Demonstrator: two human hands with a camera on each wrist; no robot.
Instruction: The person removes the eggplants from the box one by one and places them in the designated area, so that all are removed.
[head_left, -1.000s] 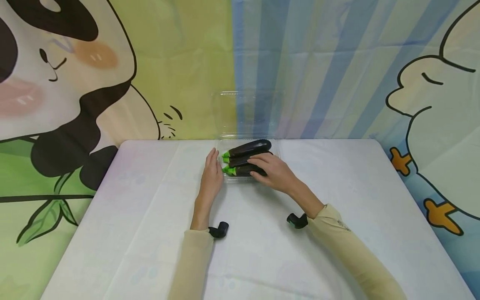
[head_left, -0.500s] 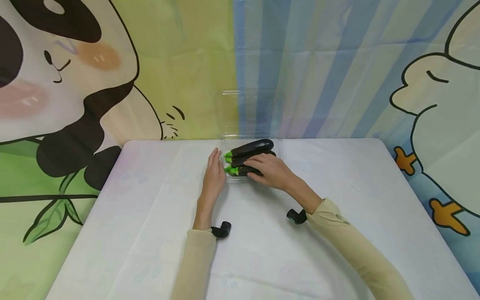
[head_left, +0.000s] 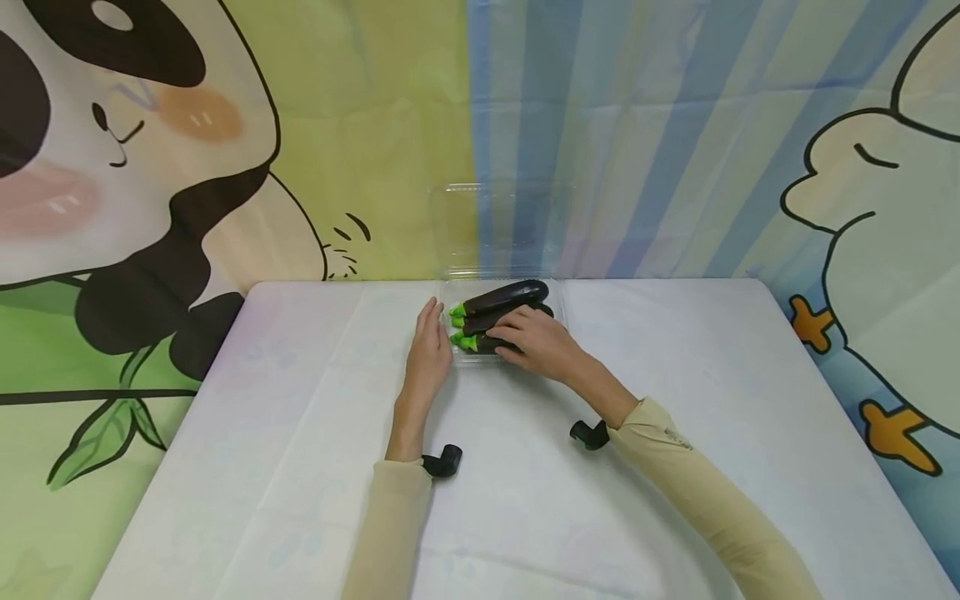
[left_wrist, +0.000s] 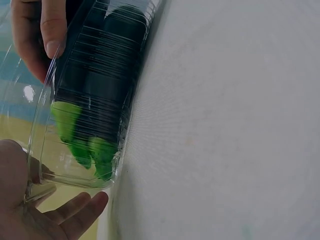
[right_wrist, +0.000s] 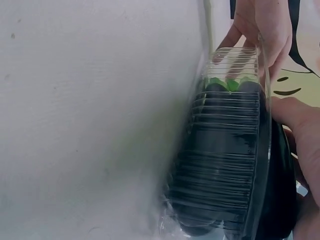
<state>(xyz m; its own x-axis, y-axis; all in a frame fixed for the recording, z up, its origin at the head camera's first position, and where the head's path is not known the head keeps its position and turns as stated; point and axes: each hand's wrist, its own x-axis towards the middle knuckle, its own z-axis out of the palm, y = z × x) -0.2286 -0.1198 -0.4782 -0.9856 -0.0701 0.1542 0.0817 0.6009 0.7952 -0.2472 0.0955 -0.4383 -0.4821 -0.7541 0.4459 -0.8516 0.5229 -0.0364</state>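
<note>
Dark purple eggplants with green stems lie side by side in a clear plastic box (left_wrist: 60,180) at the table's far edge. In the head view one is at the back (head_left: 506,295), one in the middle (head_left: 476,322), and a front eggplant (head_left: 489,343) lies under my right hand (head_left: 538,337). The right hand's fingers bend over this front eggplant, its thumb on the near side; the palm hides the eggplant's blunt end. My left hand (head_left: 429,354) rests against the box's left end, fingers straight, beside the stems. In the left wrist view its fingers (left_wrist: 85,212) extend past the box's corner.
The box's clear lid (head_left: 498,225) stands raised behind it, against the striped backdrop (head_left: 645,133). A white cloth covers the table (head_left: 300,467). Small black cameras (head_left: 444,461) sit on both wrists.
The right hand has shifted slightly left along the front eggplant. The left hand stays at the box's end. The whole head view has drifted slightly.
</note>
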